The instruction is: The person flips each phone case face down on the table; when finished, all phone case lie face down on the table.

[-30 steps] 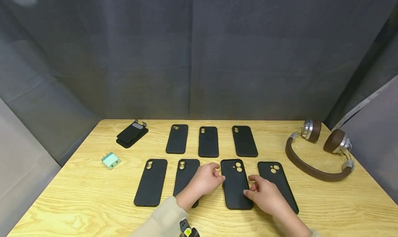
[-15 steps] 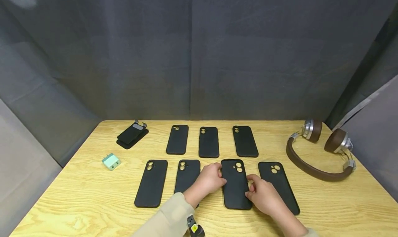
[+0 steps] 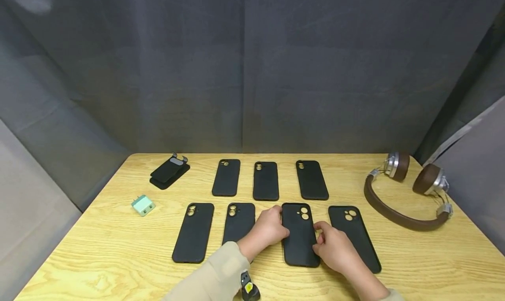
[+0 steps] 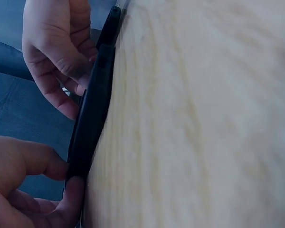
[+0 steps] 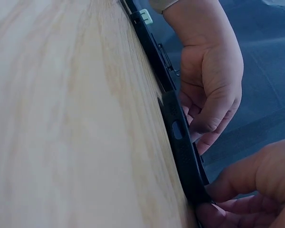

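A black phone case [image 3: 300,241] lies in the front row on the wooden table, its raised rim facing up and camera cutouts at top right. My left hand [image 3: 269,227] pinches its left edge, thumb on the near side; in the left wrist view thumb and index finger meet at the rim of the case [image 4: 92,114]. At the opposite edge, my right hand [image 3: 334,247] grips with thumb and fingers. The right wrist view shows the end of the case [image 5: 180,152] close over the table, with right thumb [image 5: 228,183] against its edge.
Right of it lies another rim-up case [image 3: 355,235]. Two cases, one at far left [image 3: 193,233], lie left, one partly under my left forearm. Three more, such as the middle one [image 3: 266,182], form a back row. Around them are headphones [image 3: 394,213], a charger [image 3: 143,205] and a folding stand [image 3: 169,171].
My left hand has moved right onto the case's left edge, and my right hand has closed on its right edge. The case has barely shifted.
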Demonstrator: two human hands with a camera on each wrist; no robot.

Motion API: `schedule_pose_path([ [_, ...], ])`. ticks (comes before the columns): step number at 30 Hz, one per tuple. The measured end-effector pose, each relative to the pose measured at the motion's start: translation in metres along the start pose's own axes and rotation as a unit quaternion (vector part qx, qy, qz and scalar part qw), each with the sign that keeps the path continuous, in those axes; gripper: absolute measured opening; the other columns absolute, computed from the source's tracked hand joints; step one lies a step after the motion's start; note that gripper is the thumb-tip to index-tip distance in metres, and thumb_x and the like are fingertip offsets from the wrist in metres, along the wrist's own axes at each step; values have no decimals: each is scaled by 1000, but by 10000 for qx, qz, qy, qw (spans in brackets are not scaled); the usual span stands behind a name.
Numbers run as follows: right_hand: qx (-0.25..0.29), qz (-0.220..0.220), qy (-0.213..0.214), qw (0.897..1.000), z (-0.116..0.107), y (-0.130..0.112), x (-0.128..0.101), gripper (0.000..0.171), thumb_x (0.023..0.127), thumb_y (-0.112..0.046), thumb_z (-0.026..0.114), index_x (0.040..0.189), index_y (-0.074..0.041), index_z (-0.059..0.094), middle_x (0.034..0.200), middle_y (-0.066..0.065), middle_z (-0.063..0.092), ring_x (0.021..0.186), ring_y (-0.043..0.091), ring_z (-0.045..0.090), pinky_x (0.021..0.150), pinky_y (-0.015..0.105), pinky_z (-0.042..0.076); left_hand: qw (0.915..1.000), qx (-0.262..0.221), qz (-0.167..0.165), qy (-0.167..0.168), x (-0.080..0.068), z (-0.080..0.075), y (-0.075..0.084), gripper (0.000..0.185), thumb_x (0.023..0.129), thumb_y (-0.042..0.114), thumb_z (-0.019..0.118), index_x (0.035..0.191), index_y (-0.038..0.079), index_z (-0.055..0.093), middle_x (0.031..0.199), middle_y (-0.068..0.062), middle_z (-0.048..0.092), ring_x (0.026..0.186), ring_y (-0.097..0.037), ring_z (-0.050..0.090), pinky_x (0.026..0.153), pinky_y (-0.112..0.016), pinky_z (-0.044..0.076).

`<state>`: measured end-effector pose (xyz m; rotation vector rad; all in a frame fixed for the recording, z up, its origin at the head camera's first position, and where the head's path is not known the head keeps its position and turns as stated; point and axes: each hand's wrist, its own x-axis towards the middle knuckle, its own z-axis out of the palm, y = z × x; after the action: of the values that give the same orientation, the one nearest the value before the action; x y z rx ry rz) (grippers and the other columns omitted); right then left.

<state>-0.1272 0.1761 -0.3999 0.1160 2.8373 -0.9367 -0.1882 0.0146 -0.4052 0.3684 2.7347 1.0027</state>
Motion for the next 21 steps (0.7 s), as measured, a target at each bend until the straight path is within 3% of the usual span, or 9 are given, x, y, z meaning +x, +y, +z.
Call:
schedule_pose_path([
  [8, 213, 12, 21, 9998, 0, 0, 0, 39, 77, 0, 67, 114, 5, 53, 69, 2, 48, 59, 16, 43, 55, 29, 34, 9984, -551, 100, -23, -1, 0, -7, 49, 73, 4, 66, 119, -7, 53, 62, 1, 47, 54, -13, 44, 52, -23, 35],
  [12, 243, -22, 50, 9997, 1, -1, 0, 38, 77, 1, 67, 112, 5, 55, 69, 1, 48, 60, 16, 44, 56, 28, 34, 9948, -1002, 154, 26, -3, 0, -11, 50, 72, -1, 65, 120, -8, 52, 64, 1, 47, 52, -10, 43, 51, -22, 37],
  [18, 220, -61, 125, 9997, 1, -1, 0, 39, 76, 1, 68, 112, 5, 56, 68, 1, 49, 59, 15, 44, 58, 28, 36, 9764, -2158, 7, -43, -8, -1, -12, 56, 74, -6, 64, 127, -6, 47, 74, -3, 50, 54, -11, 49, 49, -23, 47],
  [21, 224, -152, 194, 9994, 0, -2, 0, 38, 76, 1, 67, 112, 5, 57, 68, 0, 49, 60, 14, 44, 59, 29, 36, 9615, -2745, -7, -115, -10, -4, -11, 58, 76, -5, 65, 130, -4, 45, 80, -6, 51, 58, -11, 52, 54, -27, 51],
])
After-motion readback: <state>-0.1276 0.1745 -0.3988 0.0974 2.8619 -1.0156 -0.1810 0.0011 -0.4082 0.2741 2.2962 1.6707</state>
